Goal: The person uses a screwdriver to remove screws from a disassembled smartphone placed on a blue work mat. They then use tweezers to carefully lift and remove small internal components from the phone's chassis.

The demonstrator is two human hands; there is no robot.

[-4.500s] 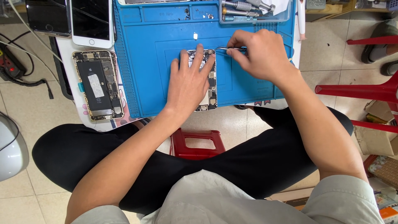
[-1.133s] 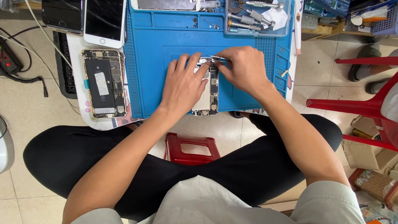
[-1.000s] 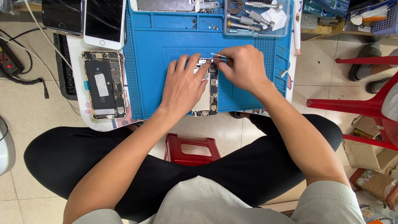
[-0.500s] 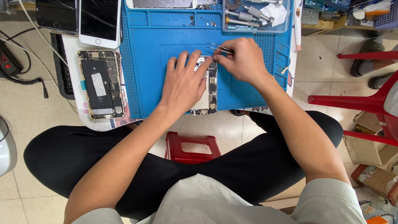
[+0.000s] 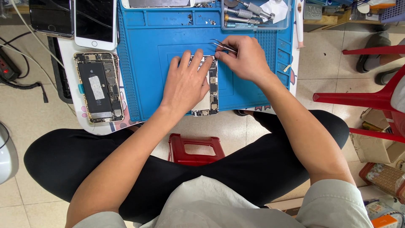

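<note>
An opened phone [image 5: 209, 96] with its circuit boards showing lies on a blue work mat [image 5: 147, 63]. My left hand [image 5: 184, 83] lies flat on top of it, fingers spread, pressing it down. My right hand [image 5: 243, 58] is at the phone's upper right corner and pinches thin metal tweezers [image 5: 222, 45], whose other end sticks out up and to the left past my fingers.
A second opened phone [image 5: 98, 87] lies left of the mat, with two intact phones [image 5: 95, 23] above it. A clear tray of screwdrivers [image 5: 249, 12] sits at the mat's top right. Red plastic chairs [image 5: 371, 97] stand to the right, a red stool [image 5: 197, 148] between my legs. Cables [image 5: 21, 80] run at left.
The right hand with the tweezers has stayed at the phone's top edge, shifting only slightly. The left hand keeps pressing on the phone. The camera view has drifted a little.
</note>
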